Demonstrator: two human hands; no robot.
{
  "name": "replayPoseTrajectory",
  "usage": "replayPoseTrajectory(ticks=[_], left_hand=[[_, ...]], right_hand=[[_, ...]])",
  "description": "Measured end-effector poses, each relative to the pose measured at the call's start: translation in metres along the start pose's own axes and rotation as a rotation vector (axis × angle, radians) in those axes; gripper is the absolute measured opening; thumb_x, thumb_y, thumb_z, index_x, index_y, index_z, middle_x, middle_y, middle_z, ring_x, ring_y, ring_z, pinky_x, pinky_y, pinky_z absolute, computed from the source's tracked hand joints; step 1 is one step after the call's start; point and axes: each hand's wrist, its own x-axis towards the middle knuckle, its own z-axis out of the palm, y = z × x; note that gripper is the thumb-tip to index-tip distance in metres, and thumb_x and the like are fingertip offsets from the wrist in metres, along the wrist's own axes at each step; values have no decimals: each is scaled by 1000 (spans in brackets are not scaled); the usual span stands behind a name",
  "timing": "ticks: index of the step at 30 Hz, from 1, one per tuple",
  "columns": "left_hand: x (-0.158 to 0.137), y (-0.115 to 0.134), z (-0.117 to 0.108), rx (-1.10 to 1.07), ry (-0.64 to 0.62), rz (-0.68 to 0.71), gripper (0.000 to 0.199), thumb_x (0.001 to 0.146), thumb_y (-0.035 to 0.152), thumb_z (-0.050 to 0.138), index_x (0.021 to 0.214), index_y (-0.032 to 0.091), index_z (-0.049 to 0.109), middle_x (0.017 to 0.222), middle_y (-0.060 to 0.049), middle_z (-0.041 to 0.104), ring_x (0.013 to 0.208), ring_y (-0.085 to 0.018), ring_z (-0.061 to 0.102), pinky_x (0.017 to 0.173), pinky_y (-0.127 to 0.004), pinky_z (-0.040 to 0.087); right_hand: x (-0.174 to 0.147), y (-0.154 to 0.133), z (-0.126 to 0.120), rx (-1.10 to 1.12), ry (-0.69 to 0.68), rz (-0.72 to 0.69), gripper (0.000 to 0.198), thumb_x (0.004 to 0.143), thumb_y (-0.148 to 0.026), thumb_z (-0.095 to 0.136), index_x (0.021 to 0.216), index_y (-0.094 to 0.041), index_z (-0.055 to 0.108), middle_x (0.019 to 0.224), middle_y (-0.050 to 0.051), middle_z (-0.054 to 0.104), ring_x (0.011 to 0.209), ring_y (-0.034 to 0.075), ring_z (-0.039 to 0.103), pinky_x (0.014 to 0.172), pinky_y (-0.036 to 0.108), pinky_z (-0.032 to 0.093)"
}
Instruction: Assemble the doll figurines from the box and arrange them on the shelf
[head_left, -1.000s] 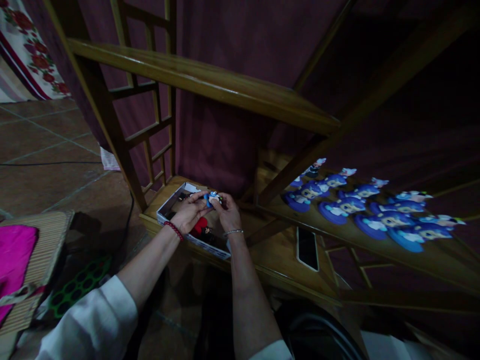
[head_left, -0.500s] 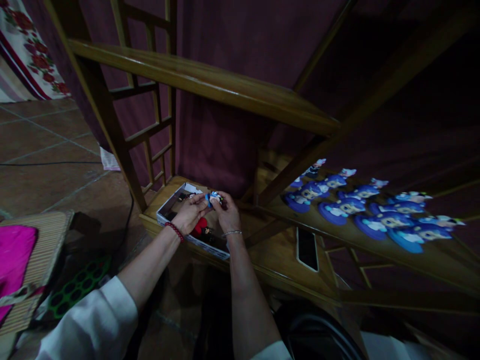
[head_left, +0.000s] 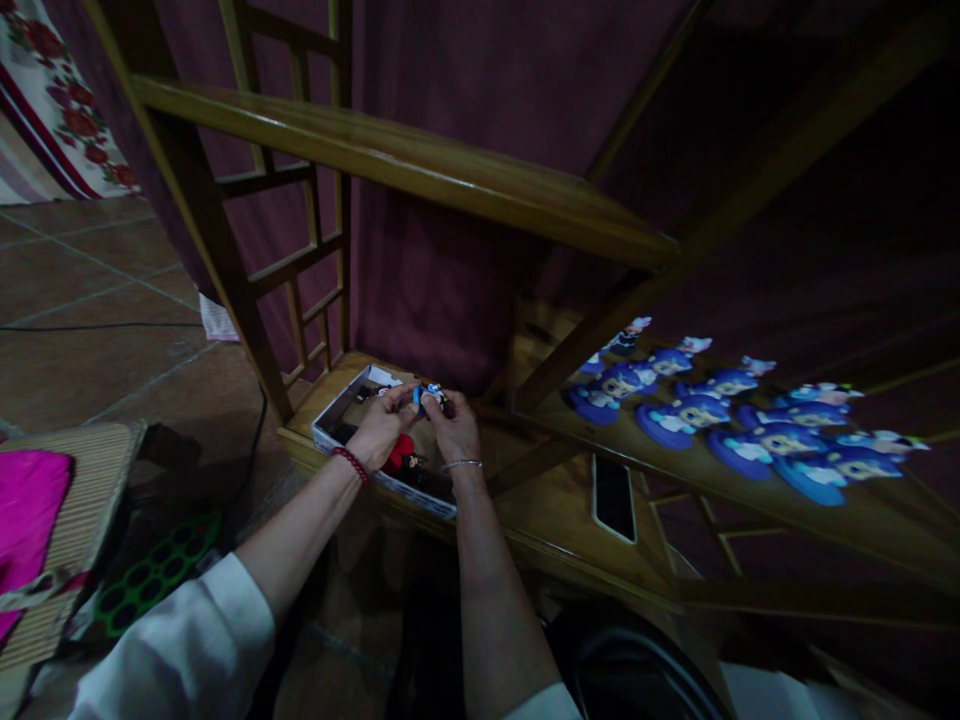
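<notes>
Between my fingertips is a small blue-and-white figurine, held above a shallow cardboard box. My left hand, with a red bead bracelet on the wrist, pinches its left side. On the other side my right hand, wearing a silver bracelet, grips it with thumb and fingers. Parts of the figurine are covered by the fingers. In the box below lie a red-and-black figure and some small dark-and-white pieces.
Several blue-haired figurines on round blue bases stand on the shelf at right. A phone lies on the lower wooden board. A wooden bar crosses above my hands. At left are a pink cloth and a green holed tray.
The figurine has turned slightly between my fingers and moved a little to the right. Both hands keep hold of it over the box.
</notes>
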Motion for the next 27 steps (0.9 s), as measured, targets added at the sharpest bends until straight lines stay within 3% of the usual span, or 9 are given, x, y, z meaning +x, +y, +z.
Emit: replayPoseTrajectory(ticks=[12, 27], left_hand=[[2, -6, -4, 283, -27, 106, 43, 65, 16, 61, 108, 16, 54, 101, -5, 59, 93, -16, 53, 87, -30, 38], [-3, 2, 2, 369, -89, 162, 40, 66, 11, 56, 106, 16, 53, 96, -5, 62, 91, -15, 55, 83, -27, 40]], right_hand=[[3, 3, 1, 66, 13, 180, 34, 62, -45, 59, 83, -19, 57, 73, 1, 64, 61, 14, 60, 59, 25, 47], [3, 4, 2, 184, 27, 229, 37, 60, -46, 61, 83, -18, 59, 64, -1, 62, 54, 11, 56, 53, 22, 45]])
